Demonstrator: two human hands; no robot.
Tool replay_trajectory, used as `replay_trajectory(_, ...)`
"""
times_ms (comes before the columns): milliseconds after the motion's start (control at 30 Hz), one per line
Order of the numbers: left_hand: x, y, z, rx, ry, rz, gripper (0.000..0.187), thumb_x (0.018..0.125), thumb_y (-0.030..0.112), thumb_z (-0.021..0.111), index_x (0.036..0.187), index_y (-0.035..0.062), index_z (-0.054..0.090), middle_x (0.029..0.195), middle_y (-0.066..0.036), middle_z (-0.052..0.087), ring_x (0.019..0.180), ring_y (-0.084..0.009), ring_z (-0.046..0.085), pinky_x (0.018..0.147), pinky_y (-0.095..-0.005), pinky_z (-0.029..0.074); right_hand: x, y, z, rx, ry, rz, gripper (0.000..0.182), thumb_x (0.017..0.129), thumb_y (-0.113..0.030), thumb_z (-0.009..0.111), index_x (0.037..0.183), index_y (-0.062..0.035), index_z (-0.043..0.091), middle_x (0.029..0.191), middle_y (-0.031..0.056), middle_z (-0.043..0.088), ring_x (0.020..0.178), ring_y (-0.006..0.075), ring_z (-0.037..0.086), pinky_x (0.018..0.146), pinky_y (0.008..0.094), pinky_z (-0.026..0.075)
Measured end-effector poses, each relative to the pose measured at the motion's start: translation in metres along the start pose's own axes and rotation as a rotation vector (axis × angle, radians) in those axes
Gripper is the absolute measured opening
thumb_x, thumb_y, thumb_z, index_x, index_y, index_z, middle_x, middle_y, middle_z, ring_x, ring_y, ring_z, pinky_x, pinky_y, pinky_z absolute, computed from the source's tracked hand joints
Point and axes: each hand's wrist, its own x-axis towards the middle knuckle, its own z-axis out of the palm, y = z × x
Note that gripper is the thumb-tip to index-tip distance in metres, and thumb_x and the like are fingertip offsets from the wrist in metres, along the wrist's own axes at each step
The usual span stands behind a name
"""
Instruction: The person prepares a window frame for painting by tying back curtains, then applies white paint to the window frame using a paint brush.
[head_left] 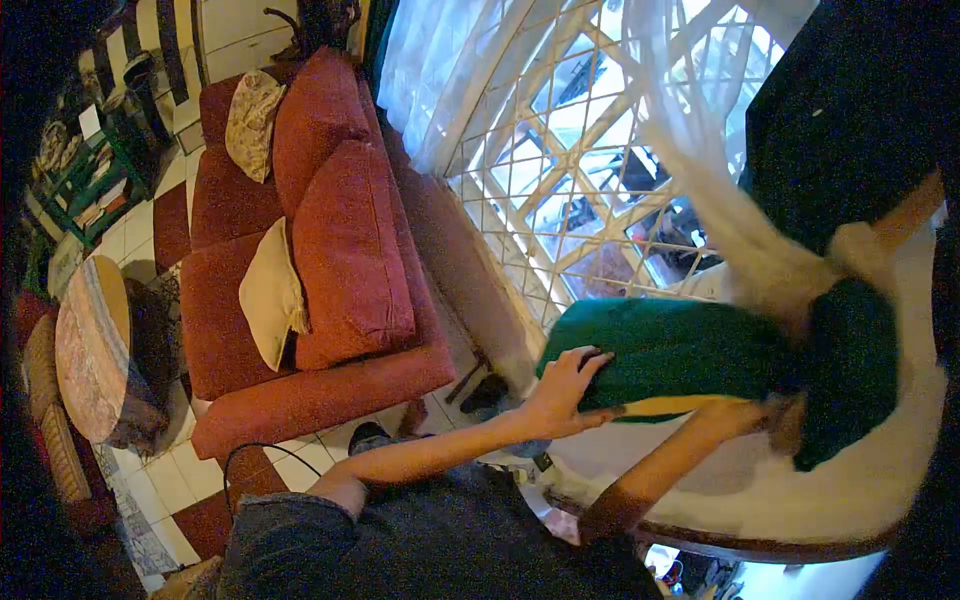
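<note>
Two hands: both on the green cushion [670,350], on the white-draped seat [850,500] by the window.
Left hand [562,392]: spread flat over the near end.
Right hand [745,412]: tucked beneath, grip hidden.
Advice: lift evenly, clear of the curtain [700,170].
Beyond: red sofa [330,250].
</note>
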Motion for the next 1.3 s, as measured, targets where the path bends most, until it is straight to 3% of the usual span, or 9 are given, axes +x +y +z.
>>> replay_trajectory(167, 0.001, -0.018, 0.014, -0.058, -0.152, -0.117, 0.089, 0.077, 0.039, 0.076, 0.145, 0.0041, 0.031, 0.131, -0.027, 0.046, 0.119, -0.0454, 0.047, 0.104, -0.0492, 0.038, 0.058, -0.036, 0.060, -0.047, 0.022, -0.376, 0.063, 0.081, -0.014, 0.063, 0.140, -0.0067, 0.043, 0.135, 0.0177, 0.051, 0.123, 0.0340, 0.051, 0.101, 0.0447, 0.044)
replay_trajectory(367, 0.051, -0.022, 0.022, -0.164, -0.029, -0.033, 0.095, 0.074, 0.035, 0.080, 0.147, 0.0034, 0.028, 0.130, -0.028, 0.043, 0.122, -0.0454, 0.043, 0.102, -0.0509, 0.039, 0.078, -0.034, 0.113, -0.129, 0.013, -0.616, 0.065, 0.079, -0.013, 0.065, 0.140, -0.0064, 0.043, 0.133, 0.0187, 0.053, 0.122, 0.0350, 0.052, 0.100, 0.0445, 0.044)
replay_trajectory(500, 0.114, -0.007, 0.046, 0.063, 0.273, 0.043, 0.125, 0.063, 0.038, 0.087, 0.154, 0.0051, 0.007, 0.134, -0.033, 0.035, 0.122, -0.0513, 0.043, 0.105, -0.0541, 0.037, 0.085, -0.019, 0.137, -0.191, 0.024, -0.712, 0.066, 0.078, -0.012, 0.067, 0.140, -0.0062, 0.043, 0.132, 0.0194, 0.053, 0.121, 0.0356, 0.052, 0.100, 0.0444, 0.045)
replay_trajectory(700, 0.240, 0.014, 0.048, -0.234, 0.478, 0.159, 0.138, 0.057, 0.035, 0.090, 0.154, 0.0075, -0.004, 0.129, -0.033, 0.036, 0.119, -0.0526, 0.044, 0.102, -0.0531, 0.041, 0.127, -0.010, 0.165, -0.253, 0.031, -0.822, 0.069, 0.077, -0.011, 0.069, 0.140, -0.0059, 0.043, 0.130, 0.0204, 0.054, 0.120, 0.0366, 0.053, 0.099, 0.0443, 0.046)
replay_trajectory(900, 0.344, 0.074, 0.001, -0.148, 0.413, 0.139, 0.134, 0.055, 0.027, 0.090, 0.153, 0.0068, 0.002, 0.126, -0.032, 0.039, 0.108, -0.0522, 0.051, 0.091, -0.0545, 0.048, 0.189, -0.013, 0.202, -0.333, 0.052, -0.937, 0.071, 0.075, -0.010, 0.071, 0.140, -0.0056, 0.043, 0.129, 0.0214, 0.055, 0.119, 0.0375, 0.054, 0.099, 0.0441, 0.046)
replay_trajectory(1033, 0.427, 0.095, 0.002, 0.033, 0.637, 0.294, 0.126, 0.059, 0.030, 0.088, 0.152, 0.0087, 0.007, 0.126, -0.036, 0.039, 0.104, -0.0514, 0.056, 0.085, -0.0546, 0.052, 0.241, -0.023, 0.232, -0.412, 0.076, -1.027, 0.072, 0.074, -0.010, 0.073, 0.140, -0.0054, 0.043, 0.127, 0.0220, 0.056, 0.119, 0.0382, 0.055, 0.099, 0.0440, 0.047)
replay_trajectory(1167, 0.476, 0.149, -0.035, 0.036, 0.543, 0.220, 0.117, 0.065, 0.029, 0.086, 0.152, 0.0079, 0.010, 0.129, -0.037, 0.040, 0.095, -0.0513, 0.062, 0.080, -0.0542, 0.054, 0.296, -0.039, 0.274, -0.508, 0.086, -1.102, 0.074, 0.073, -0.009, 0.074, 0.140, -0.0052, 0.043, 0.126, 0.0227, 0.057, 0.118, 0.0388, 0.055, 0.098, 0.0439, 0.047)
replay_trajectory(1200, 0.501, 0.148, -0.031, 0.081, 0.710, 0.337, 0.115, 0.066, 0.029, 0.085, 0.152, 0.0094, 0.011, 0.122, -0.035, 0.048, 0.095, -0.0485, 0.063, 0.080, -0.0524, 0.054, 0.306, -0.042, 0.282, -0.533, 0.081, -1.117, 0.074, 0.072, -0.009, 0.075, 0.140, -0.0052, 0.043, 0.126, 0.0229, 0.057, 0.118, 0.0390, 0.056, 0.098, 0.0439, 0.048)
replay_trajectory(1300, 0.534, 0.153, -0.047, 0.077, 0.623, 0.339, 0.112, 0.065, 0.028, 0.086, 0.151, 0.0097, 0.017, 0.114, -0.033, 0.054, 0.094, -0.0463, 0.064, 0.078, -0.0515, 0.054, 0.328, -0.050, 0.302, -0.608, 0.072, -1.157, 0.075, 0.072, -0.009, 0.076, 0.139, -0.0050, 0.043, 0.125, 0.0234, 0.057, 0.117, 0.0395, 0.056, 0.098, 0.0438, 0.048)
